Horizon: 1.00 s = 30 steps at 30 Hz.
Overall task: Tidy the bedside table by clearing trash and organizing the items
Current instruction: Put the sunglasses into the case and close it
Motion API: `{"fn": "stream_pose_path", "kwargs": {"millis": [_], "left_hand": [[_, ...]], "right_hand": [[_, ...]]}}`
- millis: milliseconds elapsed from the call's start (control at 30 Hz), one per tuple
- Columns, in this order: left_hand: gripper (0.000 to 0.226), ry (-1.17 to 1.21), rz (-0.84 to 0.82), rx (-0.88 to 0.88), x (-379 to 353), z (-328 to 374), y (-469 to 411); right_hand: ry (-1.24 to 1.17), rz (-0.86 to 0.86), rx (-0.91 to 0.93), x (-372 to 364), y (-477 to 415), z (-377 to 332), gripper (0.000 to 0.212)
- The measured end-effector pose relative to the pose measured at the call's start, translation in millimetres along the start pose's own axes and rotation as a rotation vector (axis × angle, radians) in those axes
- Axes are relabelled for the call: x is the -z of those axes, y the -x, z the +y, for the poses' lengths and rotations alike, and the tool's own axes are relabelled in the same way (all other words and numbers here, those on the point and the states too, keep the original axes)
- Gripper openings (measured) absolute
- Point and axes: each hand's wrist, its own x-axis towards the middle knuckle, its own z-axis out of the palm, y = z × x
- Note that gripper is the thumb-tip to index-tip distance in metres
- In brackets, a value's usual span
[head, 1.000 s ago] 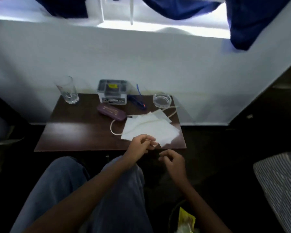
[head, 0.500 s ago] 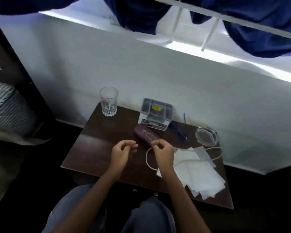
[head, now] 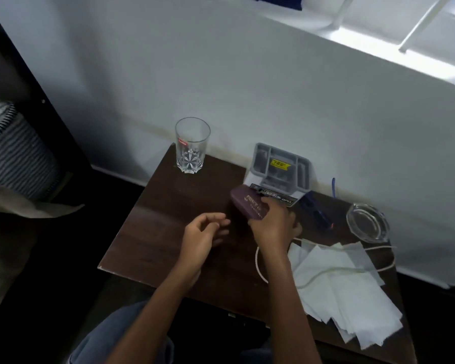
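On the dark wooden bedside table (head: 168,232) my right hand (head: 273,227) grips the near end of a maroon glasses case (head: 244,203), which lies in front of a grey desk organiser (head: 281,169). My left hand (head: 202,237) hovers just left of it, fingers loosely curled, holding nothing. White tissue sheets (head: 344,298) lie spread over the table's right side, with a white cord (head: 326,271) looping across them. A clear drinking glass (head: 192,145) stands at the far left corner. A glass ashtray (head: 368,224) sits at the far right, next to a blue pen (head: 318,214).
A white wall (head: 247,88) runs behind the table, with a bright window ledge above it. A dark bed frame and a striped mattress (head: 13,148) are on the left. My knees in blue jeans (head: 111,342) are under the table's near edge.
The view has swung closer over the table. My right hand moved forward from the cord's loop and took hold of the maroon case. My left hand stays beside it, holding nothing.
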Motion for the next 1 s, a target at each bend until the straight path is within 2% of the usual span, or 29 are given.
{"fn": "stream_pose_path", "kwargs": {"millis": [67,133,200,300,400,633,833,1000], "left_hand": [[0.019,0.021,-0.001,0.018,0.8,-1.2,-1.4],[0.027,0.086,0.008,0.041,3.2,-0.7,-3.2],[0.033,0.180,-0.022,0.067,7.0,4.0,-3.5],[0.033,0.287,-0.087,0.068,12.5,12.1,-1.9],[0.031,0.292,-0.092,0.034,18.4,12.6,-2.6],[0.047,0.250,0.004,0.060,21.8,12.5,2.7],[0.036,0.125,0.184,0.025,18.0,11.9,2.9],[0.033,0.120,0.242,-0.007,21.9,16.9,2.0]], "right_hand": [[-0.240,-0.039,0.114,9.8,1.8,-7.3,0.054],[-0.472,-0.195,0.185,17.4,10.5,-17.3,0.049],[-0.559,-0.308,0.233,16.8,19.4,-23.0,0.041],[-0.637,-0.308,0.244,12.5,24.4,-23.6,0.034],[-0.581,-0.284,0.321,14.6,27.9,-21.3,0.028],[-0.332,-0.349,0.474,13.9,44.9,-15.3,0.028],[-0.179,-0.285,0.476,6.8,51.2,-20.2,0.022],[-0.141,-0.193,0.508,-2.3,57.0,-28.7,0.023]]}}
